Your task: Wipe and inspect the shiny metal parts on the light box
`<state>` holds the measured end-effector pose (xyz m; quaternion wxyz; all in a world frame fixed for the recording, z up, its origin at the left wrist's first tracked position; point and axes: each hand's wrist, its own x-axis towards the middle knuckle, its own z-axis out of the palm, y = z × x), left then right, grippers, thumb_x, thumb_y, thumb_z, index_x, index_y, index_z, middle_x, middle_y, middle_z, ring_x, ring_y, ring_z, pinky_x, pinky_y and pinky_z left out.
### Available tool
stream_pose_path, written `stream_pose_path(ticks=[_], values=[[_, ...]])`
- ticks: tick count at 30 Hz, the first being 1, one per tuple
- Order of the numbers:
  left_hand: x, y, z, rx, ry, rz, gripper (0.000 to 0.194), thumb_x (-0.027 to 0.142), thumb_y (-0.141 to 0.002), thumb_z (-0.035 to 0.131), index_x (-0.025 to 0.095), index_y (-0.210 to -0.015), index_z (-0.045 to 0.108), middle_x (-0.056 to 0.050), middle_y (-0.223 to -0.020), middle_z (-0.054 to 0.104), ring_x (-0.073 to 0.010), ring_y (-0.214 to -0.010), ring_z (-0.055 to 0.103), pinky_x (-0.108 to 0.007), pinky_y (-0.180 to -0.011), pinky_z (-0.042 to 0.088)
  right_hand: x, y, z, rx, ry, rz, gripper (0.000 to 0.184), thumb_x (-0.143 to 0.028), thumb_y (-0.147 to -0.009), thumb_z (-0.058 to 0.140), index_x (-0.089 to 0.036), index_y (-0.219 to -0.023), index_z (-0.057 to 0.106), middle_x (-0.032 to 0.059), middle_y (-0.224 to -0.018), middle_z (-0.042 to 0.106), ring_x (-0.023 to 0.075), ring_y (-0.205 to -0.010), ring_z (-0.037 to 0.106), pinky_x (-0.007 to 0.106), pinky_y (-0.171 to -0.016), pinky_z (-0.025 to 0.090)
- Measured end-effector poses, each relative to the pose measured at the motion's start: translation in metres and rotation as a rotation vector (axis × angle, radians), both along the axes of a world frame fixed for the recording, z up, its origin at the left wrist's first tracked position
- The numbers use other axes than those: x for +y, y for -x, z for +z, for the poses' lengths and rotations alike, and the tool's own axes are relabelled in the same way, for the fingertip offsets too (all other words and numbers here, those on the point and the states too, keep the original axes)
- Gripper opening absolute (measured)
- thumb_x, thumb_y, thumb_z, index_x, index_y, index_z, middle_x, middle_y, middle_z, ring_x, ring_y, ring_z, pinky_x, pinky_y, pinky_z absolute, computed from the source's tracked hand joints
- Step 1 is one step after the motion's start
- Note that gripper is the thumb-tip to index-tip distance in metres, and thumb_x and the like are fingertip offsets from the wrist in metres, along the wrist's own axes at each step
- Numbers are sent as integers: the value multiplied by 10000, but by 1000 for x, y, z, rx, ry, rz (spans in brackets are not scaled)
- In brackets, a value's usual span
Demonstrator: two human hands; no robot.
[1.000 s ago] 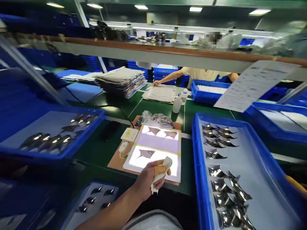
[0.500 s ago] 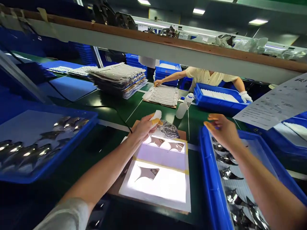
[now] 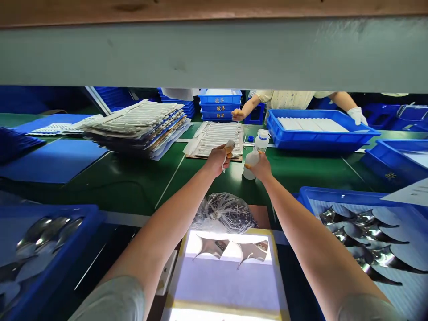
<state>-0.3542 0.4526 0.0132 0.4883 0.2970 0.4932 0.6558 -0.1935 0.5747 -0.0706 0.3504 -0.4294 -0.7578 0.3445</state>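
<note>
My left hand, with orange finger covers on, is closed around a crumpled white wipe. Just to its right, my right hand grips a translucent squat plastic bottle on the green table. Behind that bottle stands a taller bottle with a white cap. Below my forearms lies a lit white board with the outlines of curved, pointed shapes along its upper part. A clear plastic bag of thin dark pieces rests at the board's far edge.
Shiny curved metal parts fill a blue tray at right and another blue tray at left. A stack of white-topped sheets stands back left. Opposite, a person's gloved hand touches a blue crate. A grey beam crosses overhead.
My right hand has moved left from above the right tray and taken hold of the squat bottle. The left hand with the wipe has moved forward. The view has shifted.
</note>
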Motion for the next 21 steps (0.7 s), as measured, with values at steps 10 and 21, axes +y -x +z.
stream_pose_path(ticks=[10, 21], values=[[20, 0, -6, 2, 25, -9, 154, 242, -832, 724, 175, -905, 605, 69, -574, 401, -41, -380, 246, -196, -384, 146, 1, -5, 1, -136, 15, -95, 755, -301, -668, 891, -198, -1318, 521, 118, -1234, 687, 328, -1138, 646, 425, -965, 523], [18, -8, 0, 20, 30, -17, 139, 229, -835, 735, 173, -860, 610, 58, -584, 430, -36, -380, 259, -190, -378, 148, -1, -6, 6, -175, -26, -104, 697, -316, -678, 870, -191, -1279, 540, 111, -1210, 692, 314, -1118, 657, 414, -940, 528]])
